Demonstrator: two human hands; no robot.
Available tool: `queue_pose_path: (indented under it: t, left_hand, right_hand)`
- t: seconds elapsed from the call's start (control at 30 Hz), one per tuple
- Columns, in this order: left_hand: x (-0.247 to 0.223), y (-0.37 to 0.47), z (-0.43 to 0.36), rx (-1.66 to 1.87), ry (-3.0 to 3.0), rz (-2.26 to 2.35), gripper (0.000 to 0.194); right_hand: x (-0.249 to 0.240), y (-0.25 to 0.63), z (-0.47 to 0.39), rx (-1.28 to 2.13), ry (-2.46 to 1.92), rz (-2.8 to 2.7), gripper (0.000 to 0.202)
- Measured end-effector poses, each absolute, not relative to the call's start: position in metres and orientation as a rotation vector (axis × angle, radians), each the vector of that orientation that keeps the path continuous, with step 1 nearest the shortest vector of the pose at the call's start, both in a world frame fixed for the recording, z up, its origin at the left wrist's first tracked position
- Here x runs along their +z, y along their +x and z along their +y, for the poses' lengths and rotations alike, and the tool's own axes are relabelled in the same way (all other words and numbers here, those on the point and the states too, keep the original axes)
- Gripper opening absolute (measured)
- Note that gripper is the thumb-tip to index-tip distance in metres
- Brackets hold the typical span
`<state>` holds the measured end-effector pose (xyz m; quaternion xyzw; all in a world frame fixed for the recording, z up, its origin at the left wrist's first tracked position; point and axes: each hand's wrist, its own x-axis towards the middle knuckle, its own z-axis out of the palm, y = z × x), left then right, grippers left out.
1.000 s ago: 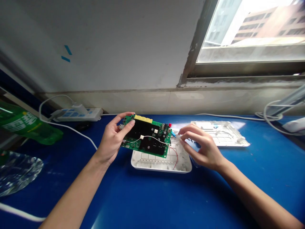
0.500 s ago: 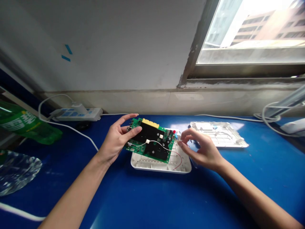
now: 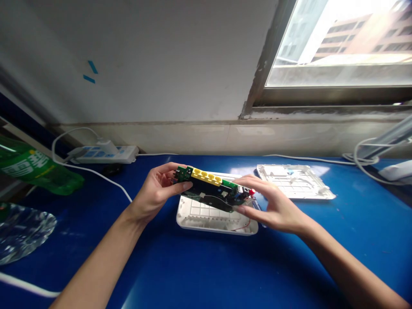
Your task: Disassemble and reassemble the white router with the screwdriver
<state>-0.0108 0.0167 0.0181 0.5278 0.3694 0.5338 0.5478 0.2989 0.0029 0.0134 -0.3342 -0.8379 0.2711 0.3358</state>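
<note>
A green circuit board with a black plate and a row of yellow ports is held tilted, its port edge facing me. My left hand grips the left end, thumb on the black plate and fingers behind. At the right end, near a red part, my right hand holds the board between thumb and fingers. Beneath the board lies an open white plastic shell, partly covered by it. A thin red wire runs down into the shell's right side.
Another white ribbed cover lies to the right on the blue table. A power strip with a plug and white cable sits at the back left, near a green bottle. A lamp-like metal arm stands far right.
The board has tipped so its yellow ports face me. My right hand has moved from a small blue-and-clear piece beside the board to gripping the board's right end.
</note>
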Motion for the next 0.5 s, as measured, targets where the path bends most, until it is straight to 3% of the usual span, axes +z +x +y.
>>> queue_pose_path:
  t: [0.07, 0.17, 0.33, 0.5]
  left_hand:
    - [0.018, -0.013, 0.017, 1.272, 1.272, 0.856, 0.034]
    - [0.020, -0.017, 0.017, 1.211, 1.328, 0.859, 0.050]
    - [0.024, -0.025, 0.021, 1.017, 1.561, 0.932, 0.049]
    - [0.031, -0.040, 0.022, 0.772, 1.645, 0.854, 0.095]
  right_hand:
    - [0.011, 0.291, 0.001, 0.676, -0.783, -2.215, 0.025]
    - [0.003, 0.284, -0.002, 0.635, -0.703, -2.192, 0.018]
    - [-0.010, 0.284, -0.004, 0.432, -0.681, -2.205, 0.049]
    - [-0.011, 0.281, -0.005, 0.314, -0.659, -2.167, 0.067]
